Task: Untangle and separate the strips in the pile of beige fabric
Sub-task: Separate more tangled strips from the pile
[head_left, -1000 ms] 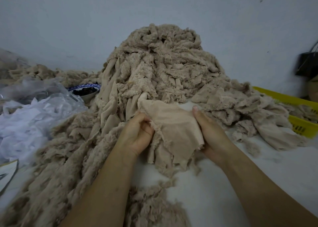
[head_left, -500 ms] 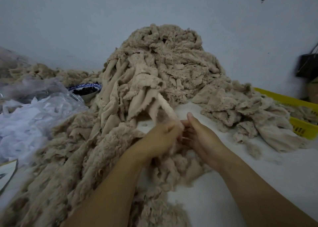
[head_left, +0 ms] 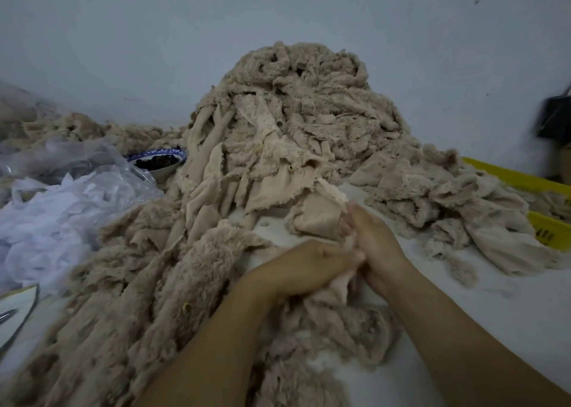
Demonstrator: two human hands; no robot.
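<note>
Head view looks down on a white tabletop [head_left: 500, 320] that stands against a pale wall [head_left: 123, 36]. The pile of beige fabric [head_left: 302, 104] is the biggest thing. It rises high at the back middle of the tabletop and touches the wall. From it, fluffy strips run down to the left front as a long loose heap [head_left: 129, 298], and a lower heap [head_left: 448, 196] spreads to the right. This lower heap reaches a yellow crate [head_left: 509, 179] at the right edge, and some fabric also lies inside the crate.

On the left side lies a clear plastic bag [head_left: 61, 209] with white material in it, just beside the left heap. Behind the bag, near the foot of the pile, stands a blue and white bowl [head_left: 160, 159] with something dark inside. A dark object [head_left: 556, 116] is at the wall on the far right; I cannot tell what it is.

Both hands meet in front of the pile, above the tabletop. The left hand [head_left: 306, 267] has its fingers curled around one strip [head_left: 321, 218], so its grip is clamped on it. The right hand [head_left: 377, 243] touches the left one and pinches the same strip, a little higher up. The fingertips are blurred. The upper end of the strip leads up to the foot of the pile, and the lower end hangs down onto more fabric between the two forearms.
</note>
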